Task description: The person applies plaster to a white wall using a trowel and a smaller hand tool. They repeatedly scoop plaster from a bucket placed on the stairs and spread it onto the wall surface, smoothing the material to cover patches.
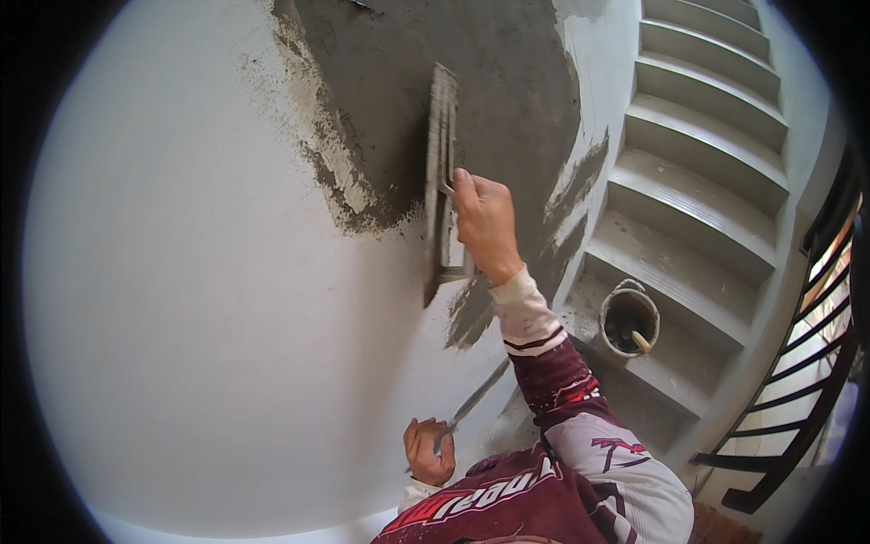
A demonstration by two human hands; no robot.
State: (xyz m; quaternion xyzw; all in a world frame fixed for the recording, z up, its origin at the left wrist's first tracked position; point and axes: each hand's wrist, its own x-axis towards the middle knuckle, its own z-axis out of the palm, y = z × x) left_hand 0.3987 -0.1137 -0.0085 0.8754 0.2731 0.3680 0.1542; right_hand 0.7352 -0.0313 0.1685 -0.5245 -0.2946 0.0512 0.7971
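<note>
Item one, plastering trowel: I read it flat against the wall, blade upright, edge-on to my view, set at the lower edge of the wet grey plaster patch. My right hand has its fingers clenched round the handle behind the blade.

Item two, small pointed trowel: low down, near the chest, blade angled up toward the wall; my left hand has its fingers wrapped round its grip.

Step, as I judge it: spreading and smoothing the fresh coat out over the pale bare wall. The ragged lower-left border of the patch looks unfinished; the next pass calls for even pressure and a slightly raised leading edge.

Item three, bucket: on a concrete stair to the right, a stick-like handle inside, well apart from both hands. Dark railing beyond.
</note>
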